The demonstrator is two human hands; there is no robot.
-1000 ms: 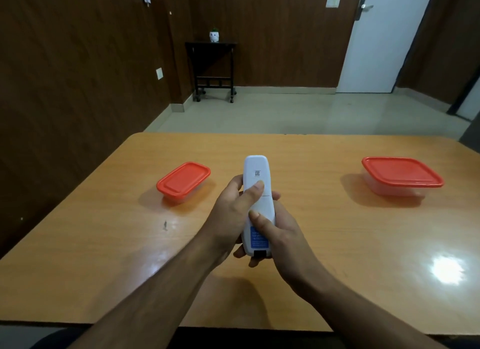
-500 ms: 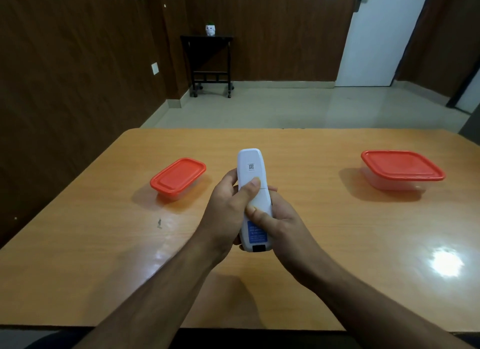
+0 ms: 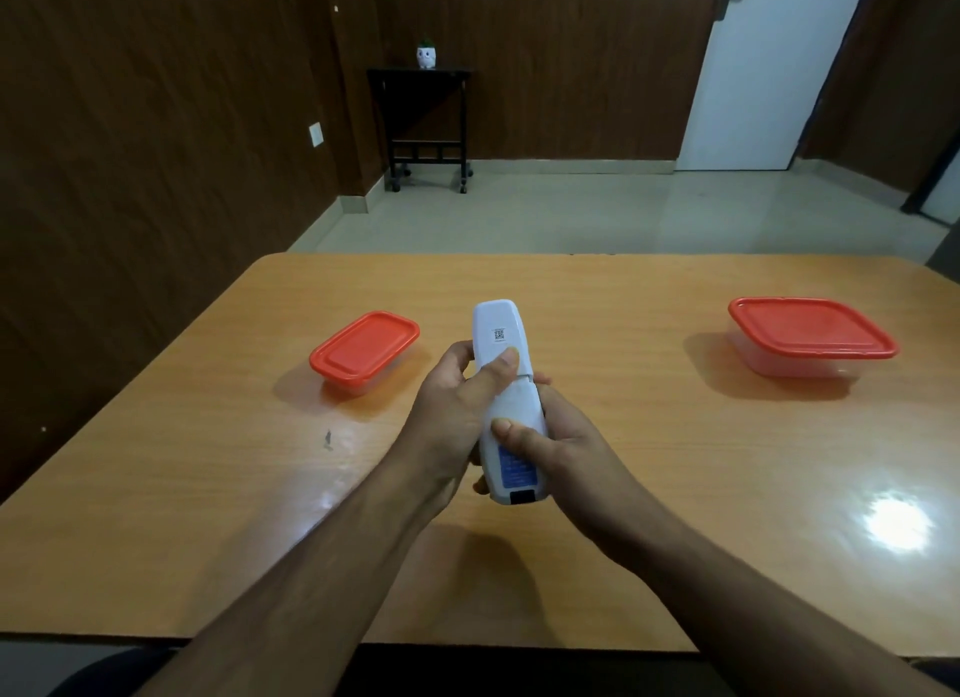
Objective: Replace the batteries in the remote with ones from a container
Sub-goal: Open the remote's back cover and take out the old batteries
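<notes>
Gripping the white remote [image 3: 506, 400] back-up above the table [image 3: 649, 488], left hand [image 3: 457, 400] and right hand [image 3: 561, 447] both curl round it. Lidded small container [image 3: 363, 351] sits far left, large container [image 3: 810, 335] far right, both well apart.

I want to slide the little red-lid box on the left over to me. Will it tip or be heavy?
Probably neither. The small container sits low and flat on the table, so it should slide rather than tip. Its thin clear plastic looks light, and the glossy tabletop should let it glide easily. What's inside can't be seen.
</notes>
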